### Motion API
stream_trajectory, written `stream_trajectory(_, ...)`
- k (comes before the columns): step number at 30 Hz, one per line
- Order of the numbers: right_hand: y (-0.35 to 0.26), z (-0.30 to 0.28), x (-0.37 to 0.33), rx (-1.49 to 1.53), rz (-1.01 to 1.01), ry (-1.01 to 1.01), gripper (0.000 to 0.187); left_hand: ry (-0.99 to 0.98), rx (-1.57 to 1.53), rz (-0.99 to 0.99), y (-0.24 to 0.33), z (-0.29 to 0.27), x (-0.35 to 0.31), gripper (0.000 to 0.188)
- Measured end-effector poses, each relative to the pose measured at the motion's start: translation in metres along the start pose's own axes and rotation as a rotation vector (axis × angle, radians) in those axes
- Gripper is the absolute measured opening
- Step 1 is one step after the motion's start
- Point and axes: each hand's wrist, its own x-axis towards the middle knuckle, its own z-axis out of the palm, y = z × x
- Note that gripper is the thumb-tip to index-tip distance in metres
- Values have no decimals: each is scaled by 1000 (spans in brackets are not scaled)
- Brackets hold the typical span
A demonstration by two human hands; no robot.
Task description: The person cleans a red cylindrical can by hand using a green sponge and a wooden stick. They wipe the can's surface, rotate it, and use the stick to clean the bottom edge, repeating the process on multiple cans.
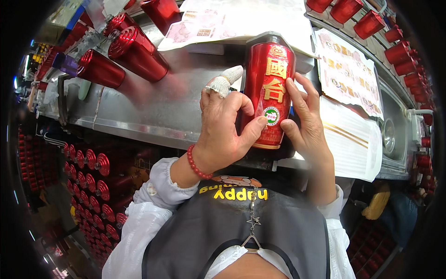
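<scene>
A glossy red bottle (260, 74) with raised gold characters lies lengthwise before me, in a dark holder. Low on its face is a round green-and-white sticker (271, 116). My left hand (216, 118) is at the bottle's left side, its thumb pressed by the sticker's edge and its index finger curled against the bottle. Another finger of that hand, wrapped in a white covering (226, 80), points upward. From the other side, my right hand (309, 118) touches the bottle with thumb and fingers spread; nothing shows in its palm.
On the metal bench (139, 111), several red bottles (138, 53) stand at the left. Printed label sheets (348, 74) lie at the right, above a stack of white sheets (348, 144); more paper (232, 21) is at the back. Racks of red bottles (95, 186) fill the lower left.
</scene>
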Motion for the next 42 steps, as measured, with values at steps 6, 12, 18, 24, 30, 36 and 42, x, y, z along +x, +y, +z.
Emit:
stream_trajectory(6,0,0,-1,5,-28,8,69,-80,-180,-107,-4,-6,3,15)
stream_trajectory(12,1,0,-1,-11,-27,11,68,-183,-586,-431,-21,-17,5,15)
stream_trajectory(18,-1,0,-1,-25,-17,6,68,-219,-983,-579,-21,-19,8,23)
stream_trajectory(24,-2,0,-2,-15,-25,12,67,-313,-727,-511,-33,-11,-1,12)
stream_trajectory(30,0,-3,-3,-80,-76,23,67,-268,-840,-518,-33,-8,-1,11)
stream_trajectory(36,5,-1,-8,-43,-57,34,68,-132,-948,-574,-39,1,-5,10)
stream_trajectory(42,1,-2,-12,0,-47,31,68,6,-227,93,-28,0,0,42)
